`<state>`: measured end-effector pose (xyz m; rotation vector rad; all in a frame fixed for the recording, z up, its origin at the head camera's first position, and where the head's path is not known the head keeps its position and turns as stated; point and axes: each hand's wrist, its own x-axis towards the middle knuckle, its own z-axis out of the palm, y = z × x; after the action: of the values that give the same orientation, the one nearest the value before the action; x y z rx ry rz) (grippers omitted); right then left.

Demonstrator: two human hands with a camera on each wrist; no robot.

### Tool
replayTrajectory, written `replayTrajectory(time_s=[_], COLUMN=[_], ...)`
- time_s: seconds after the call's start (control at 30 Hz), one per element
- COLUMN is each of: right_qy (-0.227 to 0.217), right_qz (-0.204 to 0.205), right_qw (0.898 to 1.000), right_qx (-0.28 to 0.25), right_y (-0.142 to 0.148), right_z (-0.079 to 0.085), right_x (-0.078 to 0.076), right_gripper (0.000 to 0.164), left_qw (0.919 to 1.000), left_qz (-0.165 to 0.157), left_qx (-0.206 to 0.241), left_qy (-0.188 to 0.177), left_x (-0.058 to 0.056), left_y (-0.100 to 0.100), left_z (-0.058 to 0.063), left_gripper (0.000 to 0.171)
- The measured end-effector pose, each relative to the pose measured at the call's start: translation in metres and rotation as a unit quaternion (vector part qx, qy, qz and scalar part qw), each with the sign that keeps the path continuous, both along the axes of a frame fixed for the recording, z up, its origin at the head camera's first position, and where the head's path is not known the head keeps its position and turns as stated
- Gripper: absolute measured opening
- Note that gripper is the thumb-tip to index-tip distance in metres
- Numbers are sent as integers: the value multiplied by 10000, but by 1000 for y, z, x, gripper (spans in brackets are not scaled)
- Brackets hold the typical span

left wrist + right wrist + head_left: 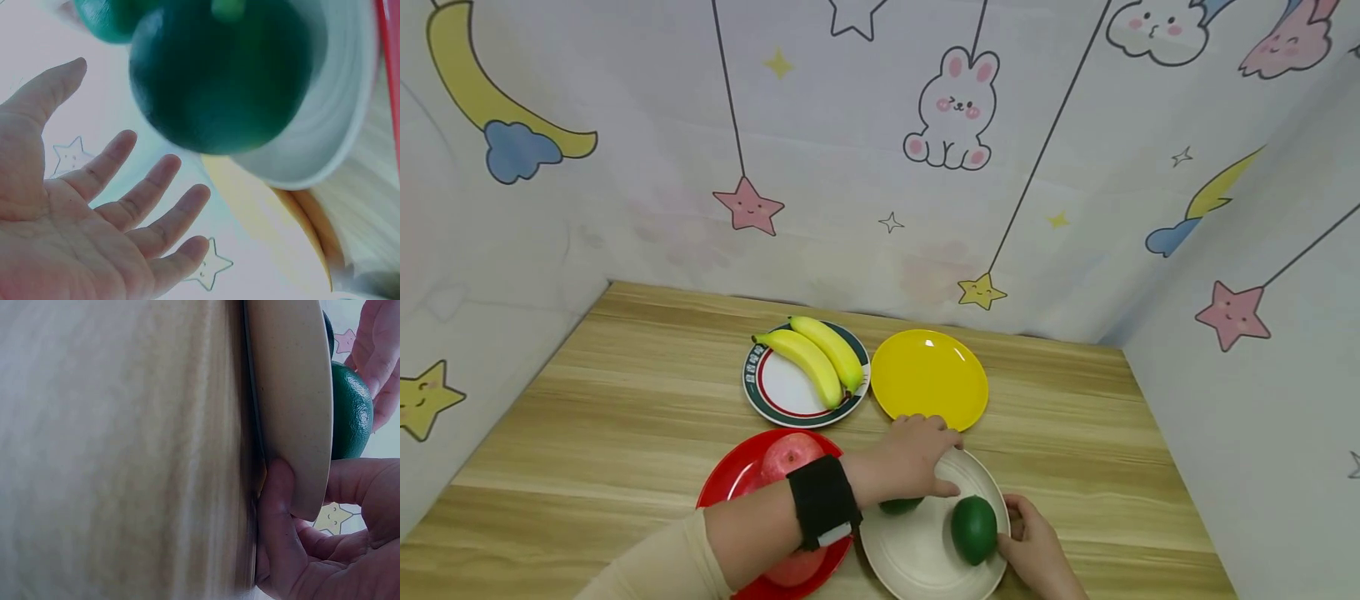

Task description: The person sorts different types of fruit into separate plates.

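A cream plate [917,554] bears two dark green oval fruits that look like avocados. The right-hand green fruit [974,530] lies by the plate's right rim; the other green fruit [901,506] is partly covered by my left arm. My left hand [917,462] reaches over the plate from the left, fingers spread and holding nothing. In the left wrist view that palm [81,231] faces the near green fruit [219,81], apart from it. At the plate's right side my right hand [1037,546] pinches the rim, thumb and fingers on either side of the edge [303,412].
A red plate [718,479] with several pinkish-red fruits [792,455] stands left, under my left forearm. Behind are a patterned plate [767,408] with two bananas [808,358] and a yellow plate [929,379]. Printed cloth walls [850,167] border the wooden table [1075,433].
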<state>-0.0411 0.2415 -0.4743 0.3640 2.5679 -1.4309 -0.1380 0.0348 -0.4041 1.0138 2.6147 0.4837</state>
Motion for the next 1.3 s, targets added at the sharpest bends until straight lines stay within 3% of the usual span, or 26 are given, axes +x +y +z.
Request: replayTrajectory(time_s=[0.33,0.57,0.7,0.93,1.17,1.3], right_qy=[27,40,64,48,73,72], right_qz=[-38,-20,-9,-41,-51,-53], right_qw=[10000,10000,10000,10000,9999,9999], right_qx=[-49,5,-16,-20,-137,-73], right_y=[-1,0,-1,1,1,0], right_z=[1,3,3,0,-1,-1], right_x=[2,0,-1,1,1,1], right_gripper=[49,49,49,49,49,49], left_qw=[9988,9967,9949,9943,9804,9749], left_qz=[366,791,991,1068,1938,2180], left_qx=[230,180,145,-40,-344,-448], left_qy=[219,21,66,41,38,-19], left_x=[-20,-38,-46,-58,-70,-77], left_y=[-30,-56,-70,-99,-128,-142], left_z=[22,28,25,16,4,-2], left_gripper=[64,85,95,111,117,120])
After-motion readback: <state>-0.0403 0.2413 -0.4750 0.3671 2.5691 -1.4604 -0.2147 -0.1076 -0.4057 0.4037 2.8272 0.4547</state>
